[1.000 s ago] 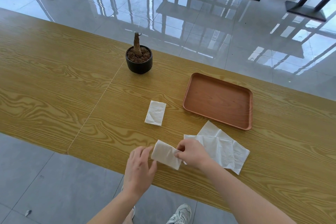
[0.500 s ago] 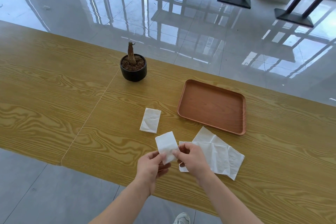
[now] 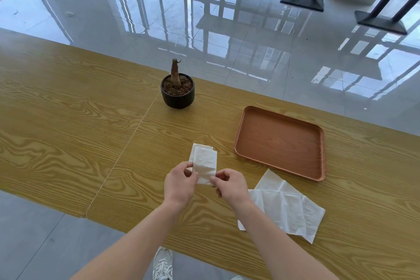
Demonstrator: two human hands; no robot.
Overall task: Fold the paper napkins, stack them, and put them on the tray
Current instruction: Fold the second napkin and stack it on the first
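Note:
Both hands pinch the near end of a folded white napkin (image 3: 205, 162): my left hand (image 3: 180, 185) on its left corner, my right hand (image 3: 231, 185) on its right corner. This napkin lies over another folded napkin (image 3: 195, 146), of which only the far left edge shows. Several unfolded white napkins (image 3: 286, 209) lie overlapped on the table to the right of my right hand. The brown rectangular tray (image 3: 280, 142) sits beyond them with nothing in it.
A small black pot (image 3: 177, 94) with a bare stem stands at the table's far side, left of the tray. A seam (image 3: 127, 143) runs between two wooden table tops. The table's near edge is close to my forearms. Black table bases stand on the glossy floor beyond.
Both hands carried the folded napkin away from me and to the left, from the near table edge onto the folded napkin lying by the tray. The camera view also shifted.

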